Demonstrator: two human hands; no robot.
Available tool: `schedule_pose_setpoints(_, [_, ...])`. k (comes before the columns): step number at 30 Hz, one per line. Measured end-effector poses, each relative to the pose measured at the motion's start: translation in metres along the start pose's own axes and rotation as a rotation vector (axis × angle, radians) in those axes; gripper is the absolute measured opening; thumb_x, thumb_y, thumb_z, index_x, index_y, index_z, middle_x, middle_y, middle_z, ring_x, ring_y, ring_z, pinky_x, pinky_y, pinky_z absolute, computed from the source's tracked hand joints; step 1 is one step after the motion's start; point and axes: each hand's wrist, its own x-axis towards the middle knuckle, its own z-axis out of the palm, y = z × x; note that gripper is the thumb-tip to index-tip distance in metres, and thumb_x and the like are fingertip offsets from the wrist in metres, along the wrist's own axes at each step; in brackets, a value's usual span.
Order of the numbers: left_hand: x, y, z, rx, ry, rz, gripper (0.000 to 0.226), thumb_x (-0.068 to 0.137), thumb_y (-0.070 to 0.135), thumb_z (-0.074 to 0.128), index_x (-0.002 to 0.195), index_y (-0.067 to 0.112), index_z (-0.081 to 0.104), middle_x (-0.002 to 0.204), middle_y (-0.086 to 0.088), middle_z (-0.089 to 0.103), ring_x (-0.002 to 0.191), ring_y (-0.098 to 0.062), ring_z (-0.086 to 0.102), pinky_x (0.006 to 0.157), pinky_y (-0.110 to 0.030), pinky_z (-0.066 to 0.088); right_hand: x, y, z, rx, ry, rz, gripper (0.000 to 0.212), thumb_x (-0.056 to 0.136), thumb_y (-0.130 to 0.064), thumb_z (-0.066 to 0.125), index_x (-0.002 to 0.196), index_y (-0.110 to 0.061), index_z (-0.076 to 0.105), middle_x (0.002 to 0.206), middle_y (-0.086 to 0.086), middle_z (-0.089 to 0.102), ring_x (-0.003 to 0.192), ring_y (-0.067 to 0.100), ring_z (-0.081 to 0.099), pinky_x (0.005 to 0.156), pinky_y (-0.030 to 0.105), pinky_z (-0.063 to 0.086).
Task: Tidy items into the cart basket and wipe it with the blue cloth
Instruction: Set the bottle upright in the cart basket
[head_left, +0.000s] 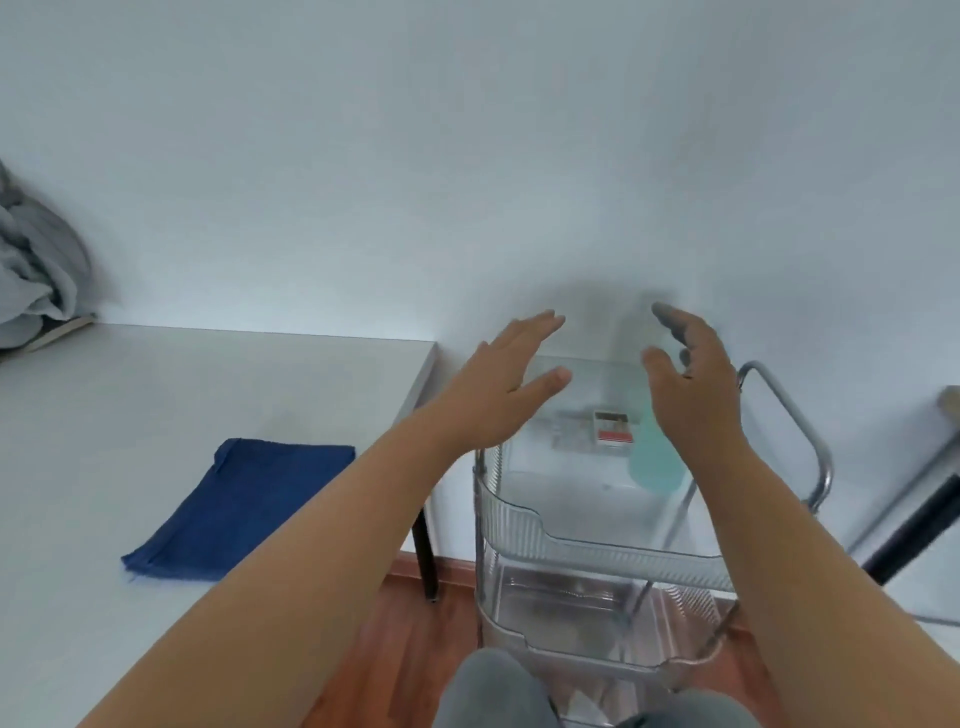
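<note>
The bench (156, 395) carries the folded blue cloth (234, 509), lying well apart from the clear cart basket (597, 540) beside it, seemingly set by for the wiping step. In the basket lie a small red-and-white box (613, 428) and a pale green item (654, 457). Above them hover the left hand (511, 382) and right hand (691, 374), fingers spread, holding nothing, probably poised to rearrange. The cart's metal handle (795, 415) flanks the right side.

No text can be read. The small red-and-white box (613, 428) in the cart basket (597, 551) bears print too blurred to make out.
</note>
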Motion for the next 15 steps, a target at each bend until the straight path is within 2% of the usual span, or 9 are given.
schedule_pose_setpoints(2, [0.019, 0.013, 0.026, 0.023, -0.018, 0.038, 0.062, 0.099, 0.044, 0.048, 0.154, 0.030, 0.022, 0.161, 0.012, 0.020, 0.146, -0.010, 0.020, 0.121, -0.037, 0.008, 0.012, 0.010, -0.024, -0.038, 0.065, 0.017, 0.043, 0.087, -0.019, 0.053, 0.125, -0.037, 0.054, 0.128, -0.018, 0.053, 0.120, 0.003, 0.049, 0.089, 0.005, 0.030])
schedule_pose_setpoints(4, [0.036, 0.022, 0.052, -0.008, -0.051, 0.037, 0.067, 0.096, 0.042, 0.055, 0.154, 0.029, 0.023, 0.160, 0.010, 0.023, 0.143, -0.011, 0.027, 0.111, -0.023, 0.013, 0.024, 0.020, -0.043, -0.086, 0.089, 0.019, 0.043, 0.087, -0.017, 0.053, 0.126, -0.035, 0.054, 0.128, -0.016, 0.054, 0.120, 0.006, 0.049, 0.091, 0.009, 0.034])
schedule_pose_setpoints(7, [0.060, 0.029, 0.088, -0.111, -0.082, -0.050, 0.075, 0.091, 0.037, 0.066, 0.153, 0.024, 0.026, 0.158, 0.005, 0.029, 0.141, -0.012, 0.030, 0.102, -0.016, 0.021, 0.042, 0.032, -0.061, -0.172, 0.059, 0.036, 0.043, 0.088, -0.017, 0.054, 0.129, -0.031, 0.054, 0.134, -0.011, 0.053, 0.121, 0.005, 0.048, 0.093, 0.018, 0.034])
schedule_pose_setpoints(12, [0.090, 0.024, 0.132, -0.277, -0.064, -0.187, 0.078, 0.085, 0.033, 0.072, 0.151, 0.025, 0.030, 0.152, 0.007, 0.040, 0.136, -0.014, 0.041, 0.097, -0.021, 0.031, 0.072, 0.048, -0.067, -0.258, -0.090, 0.066, 0.042, 0.090, -0.025, 0.057, 0.132, -0.030, 0.052, 0.136, -0.008, 0.053, 0.124, 0.009, 0.048, 0.099, 0.020, 0.034])
schedule_pose_setpoints(15, [0.100, 0.019, 0.150, -0.308, -0.048, -0.252, 0.086, 0.084, 0.034, 0.074, 0.154, 0.025, 0.024, 0.154, 0.008, 0.036, 0.134, -0.019, 0.045, 0.107, -0.034, 0.040, 0.084, 0.054, -0.063, -0.274, -0.181, 0.087, 0.042, 0.089, -0.030, 0.061, 0.130, -0.029, 0.053, 0.132, -0.007, 0.056, 0.120, 0.013, 0.052, 0.098, 0.024, 0.038])
